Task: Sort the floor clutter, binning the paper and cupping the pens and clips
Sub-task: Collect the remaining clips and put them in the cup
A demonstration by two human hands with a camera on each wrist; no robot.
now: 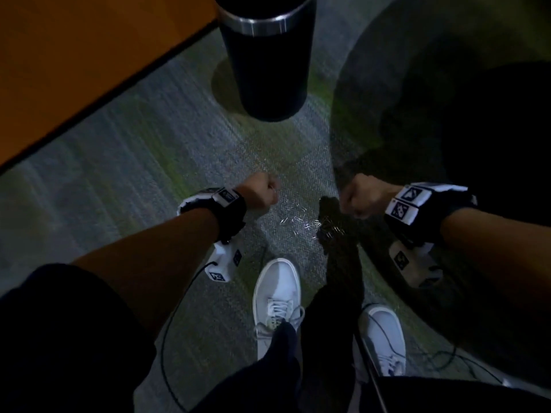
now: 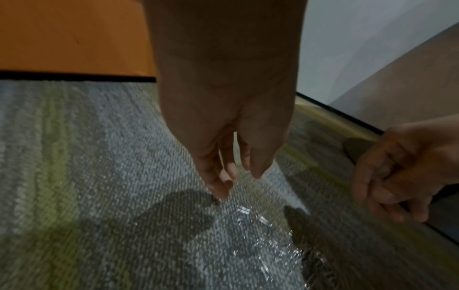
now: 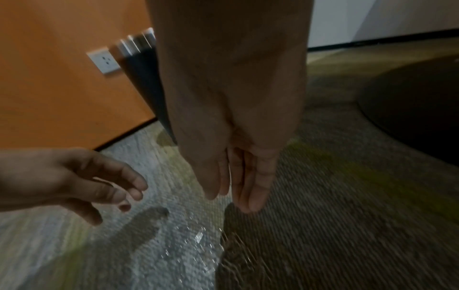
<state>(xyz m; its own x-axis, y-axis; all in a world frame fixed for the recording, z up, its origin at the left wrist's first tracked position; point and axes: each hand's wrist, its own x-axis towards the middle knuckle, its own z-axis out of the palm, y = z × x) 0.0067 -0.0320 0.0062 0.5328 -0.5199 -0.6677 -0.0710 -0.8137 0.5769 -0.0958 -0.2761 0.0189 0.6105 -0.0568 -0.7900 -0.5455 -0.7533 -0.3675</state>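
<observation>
Several shiny paper clips (image 1: 301, 220) lie scattered on the grey-green carpet, partly in shadow, and show again as clips (image 2: 263, 221) and clips (image 3: 196, 241) in the blurred wrist views. My left hand (image 1: 268, 192) hangs just left of them, above the floor, and its fingers (image 2: 218, 186) point down loosely with nothing in them. My right hand (image 1: 351, 201) hangs just right of the clips, and its fingers (image 3: 255, 194) are straight and empty. A tall black container with a steel band (image 1: 268, 55) stands on the carpet beyond the clips.
An orange wall (image 1: 74, 55) with a black skirting runs along the left and carries a white socket (image 3: 104, 62). A large dark round shape (image 1: 477, 144) covers the floor at right. My white shoes (image 1: 277, 296) stand just behind the clips, with cables (image 1: 167, 338) trailing down.
</observation>
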